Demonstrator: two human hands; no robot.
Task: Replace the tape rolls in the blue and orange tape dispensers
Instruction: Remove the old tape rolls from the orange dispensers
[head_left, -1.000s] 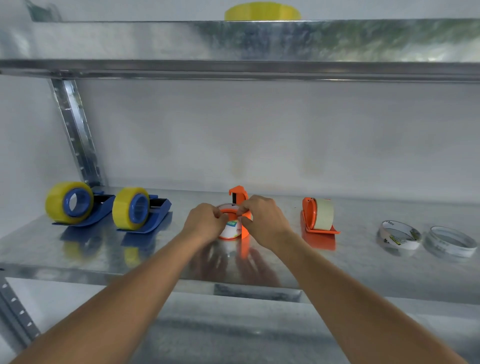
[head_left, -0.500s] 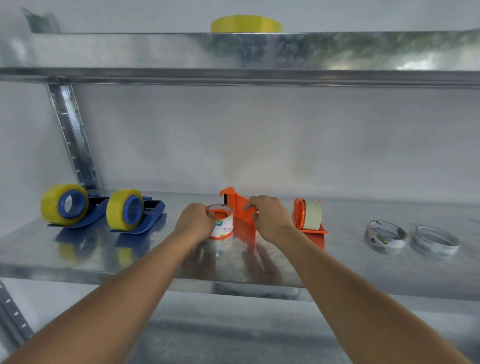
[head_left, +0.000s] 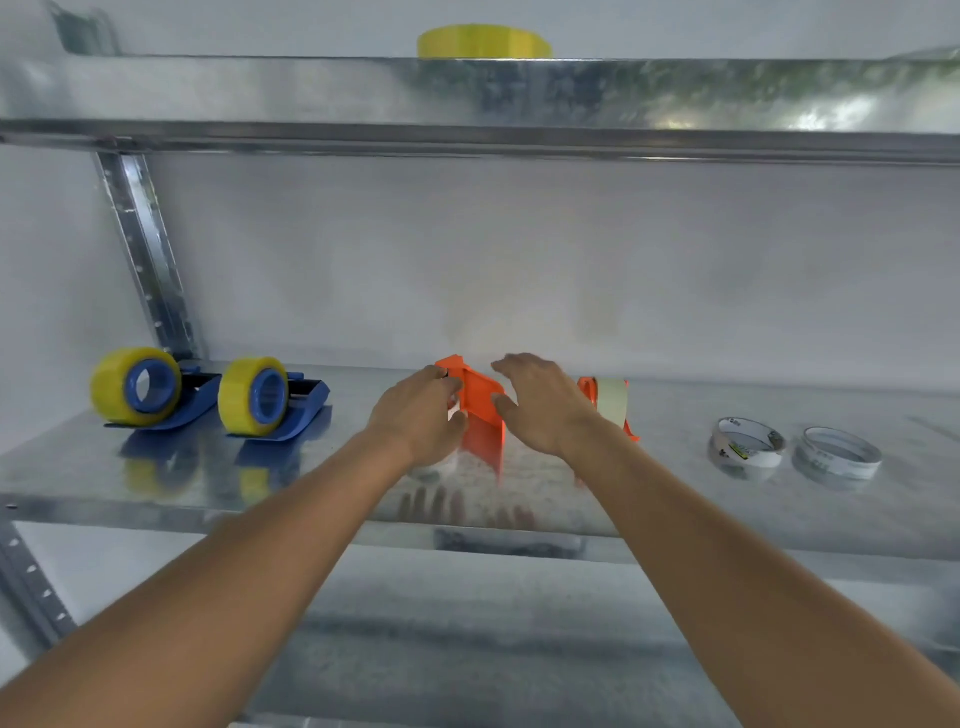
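Note:
An orange tape dispenser (head_left: 480, 397) stands mid-shelf, its cutter end pointing back left. My left hand (head_left: 418, 415) curls around the dispenser's left end and hides the white tape roll there; only a white sliver shows between thumb and fingers. My right hand (head_left: 540, 402) hovers just right of this dispenser, fingers spread, holding nothing. A second orange dispenser (head_left: 610, 405) with beige tape stands behind my right wrist. Two blue dispensers (head_left: 140, 387) (head_left: 260, 397) carrying yellow rolls sit at the left.
Two loose white tape rolls (head_left: 748, 441) (head_left: 836, 452) lie flat on the metal shelf (head_left: 675, 493) at the right. A yellow roll (head_left: 483, 41) lies on the upper shelf. A slotted steel upright (head_left: 150, 260) rises at the back left.
My right hand has let go of the orange dispenser and opened. My left hand has shifted over the roll, which showed before and is now hidden. The view has tilted slightly.

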